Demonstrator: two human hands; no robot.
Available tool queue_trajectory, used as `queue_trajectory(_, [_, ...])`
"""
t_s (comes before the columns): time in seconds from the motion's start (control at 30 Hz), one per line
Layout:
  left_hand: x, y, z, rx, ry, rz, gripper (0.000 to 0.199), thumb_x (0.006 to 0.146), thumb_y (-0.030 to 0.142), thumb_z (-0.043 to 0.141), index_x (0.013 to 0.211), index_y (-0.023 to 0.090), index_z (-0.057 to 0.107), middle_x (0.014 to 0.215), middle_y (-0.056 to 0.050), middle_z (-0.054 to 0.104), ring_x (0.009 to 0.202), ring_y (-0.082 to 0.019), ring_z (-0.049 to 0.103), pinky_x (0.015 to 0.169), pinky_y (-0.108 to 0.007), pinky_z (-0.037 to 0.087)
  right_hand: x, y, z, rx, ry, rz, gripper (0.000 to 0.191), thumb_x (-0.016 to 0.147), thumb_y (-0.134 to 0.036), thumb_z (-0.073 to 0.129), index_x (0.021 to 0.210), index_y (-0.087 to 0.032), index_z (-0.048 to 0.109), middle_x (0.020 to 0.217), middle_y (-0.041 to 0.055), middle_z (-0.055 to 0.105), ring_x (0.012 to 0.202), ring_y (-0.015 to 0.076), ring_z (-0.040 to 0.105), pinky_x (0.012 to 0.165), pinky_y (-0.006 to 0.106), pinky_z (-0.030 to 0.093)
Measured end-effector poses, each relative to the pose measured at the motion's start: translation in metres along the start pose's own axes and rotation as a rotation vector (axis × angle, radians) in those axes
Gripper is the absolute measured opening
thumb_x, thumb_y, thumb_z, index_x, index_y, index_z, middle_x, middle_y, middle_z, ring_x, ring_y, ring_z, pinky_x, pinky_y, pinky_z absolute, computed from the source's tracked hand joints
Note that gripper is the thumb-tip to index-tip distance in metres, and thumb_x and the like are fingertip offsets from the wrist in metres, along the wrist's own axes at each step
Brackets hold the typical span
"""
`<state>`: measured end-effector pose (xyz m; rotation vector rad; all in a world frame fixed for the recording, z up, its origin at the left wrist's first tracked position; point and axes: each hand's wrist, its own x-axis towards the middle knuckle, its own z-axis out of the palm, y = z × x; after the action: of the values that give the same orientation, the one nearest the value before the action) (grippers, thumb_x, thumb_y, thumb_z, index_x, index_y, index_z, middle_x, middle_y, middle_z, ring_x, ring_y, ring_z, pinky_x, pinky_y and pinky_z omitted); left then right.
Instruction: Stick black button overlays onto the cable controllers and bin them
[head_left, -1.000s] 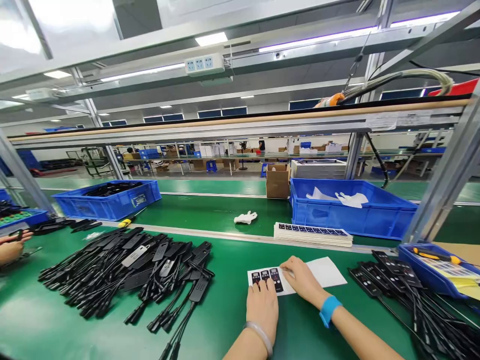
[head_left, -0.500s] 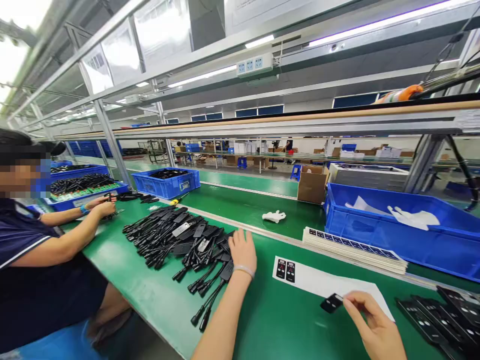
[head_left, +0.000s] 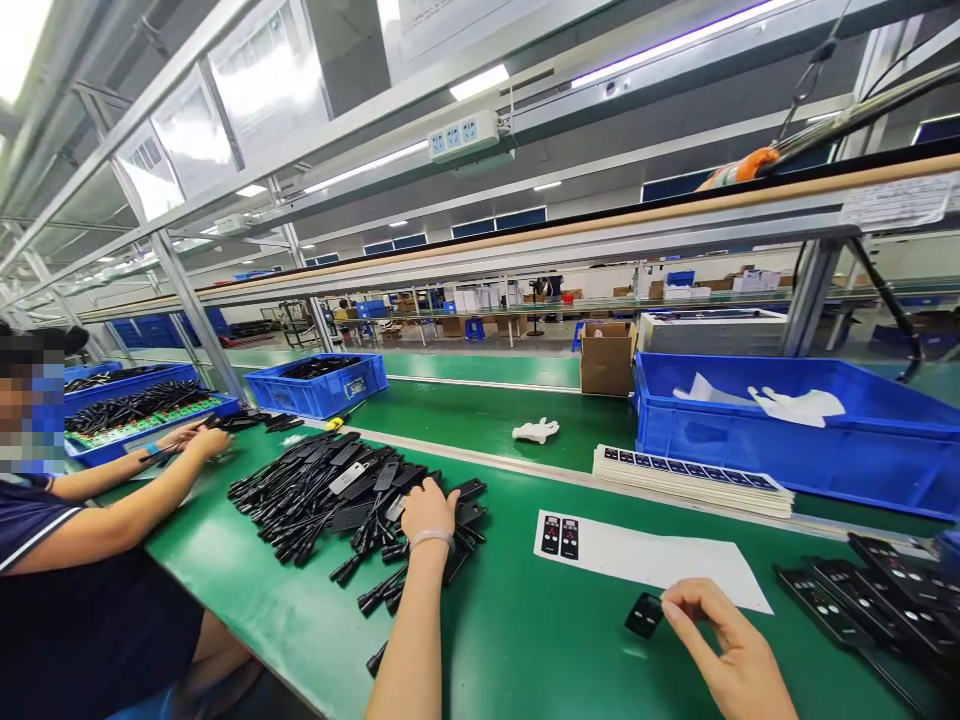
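My left hand (head_left: 430, 512) reaches into a pile of black cabled devices (head_left: 315, 490) on the green table; its fingers curl down among them, and their tips are hidden. Between the thumb and forefinger of my right hand (head_left: 724, 640) is a small black label (head_left: 643, 615) with light windows, held above the table. Behind it lies a white backing sheet (head_left: 652, 552) with two black labels at its left end. More black devices (head_left: 885, 600) lie at the right. Farther back is a stack of label sheets (head_left: 690, 482).
A blue bin (head_left: 795, 430) with white gloves stands at the back right, a smaller blue bin (head_left: 319, 387) at the back left. A white glove (head_left: 535, 430) lies mid-table. At left, a person's hands (head_left: 196, 438) work.
My left hand has moved left and farther into the pile. The label in my right hand has turned to show more of its face. The whole view has shifted slightly.
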<state>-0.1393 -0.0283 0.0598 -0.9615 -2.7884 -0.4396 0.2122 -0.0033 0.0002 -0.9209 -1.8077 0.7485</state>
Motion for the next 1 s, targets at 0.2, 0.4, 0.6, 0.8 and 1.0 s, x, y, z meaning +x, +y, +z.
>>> queue_trajectory(0.2, [0.004,-0.007,-0.001,-0.182,-0.124,-0.086,0.026,0.084,0.031,0.055,0.1,0.011,0.06,0.105,-0.014,0.059,0.098,-0.028,0.057,0.086,-0.046,0.042,-0.002,0.002,-0.001,0.012,-0.027,0.018,0.023,0.084,-0.047,0.054,0.078,-0.025,0.057,0.078,0.0043,0.057,0.071,0.021,0.053,0.061,0.03,0.045])
queue_trajectory(0.4, [-0.008,0.01,-0.023,-0.666,-0.06,-0.036,0.048,0.083,0.024,0.045,0.129,0.011,0.042,0.113,-0.019,0.05,0.107,-0.031,0.052,0.085,-0.041,0.043,0.003,0.001,-0.001,0.152,0.071,0.136,0.027,0.08,-0.05,0.058,0.083,-0.023,0.058,0.08,0.0032,0.057,0.073,0.0197,0.055,0.061,0.027,0.047])
queue_trajectory(0.6, [-0.078,0.073,-0.01,-1.282,-0.782,0.095,0.034,0.077,0.03,0.056,0.106,0.012,0.055,0.076,-0.003,0.055,0.058,-0.008,0.051,0.051,-0.018,0.04,0.011,-0.006,-0.005,0.356,0.225,0.258,0.032,0.078,-0.053,0.059,0.084,-0.021,0.054,0.075,-0.0007,0.051,0.059,0.0134,0.05,0.057,0.026,0.046])
queue_trajectory(0.8, [-0.164,0.102,0.017,-1.478,-1.384,-0.01,0.039,0.068,0.021,0.067,0.1,0.012,0.046,0.095,-0.013,0.063,0.065,-0.011,0.061,0.06,-0.022,0.049,0.01,-0.008,-0.011,0.436,0.212,0.269,0.026,0.083,-0.047,0.059,0.085,-0.021,0.052,0.073,-0.0028,0.046,0.056,0.0107,0.046,0.054,0.024,0.041])
queue_trajectory(1.0, [-0.173,0.095,0.013,-1.566,-1.452,0.207,0.063,0.065,0.022,0.076,0.119,0.017,0.044,0.099,-0.009,0.064,0.065,-0.012,0.064,0.06,-0.022,0.05,0.007,-0.016,-0.013,0.46,0.157,0.308,0.024,0.083,-0.043,0.06,0.083,-0.021,0.051,0.072,-0.0038,0.046,0.052,0.009,0.042,0.05,0.024,0.036])
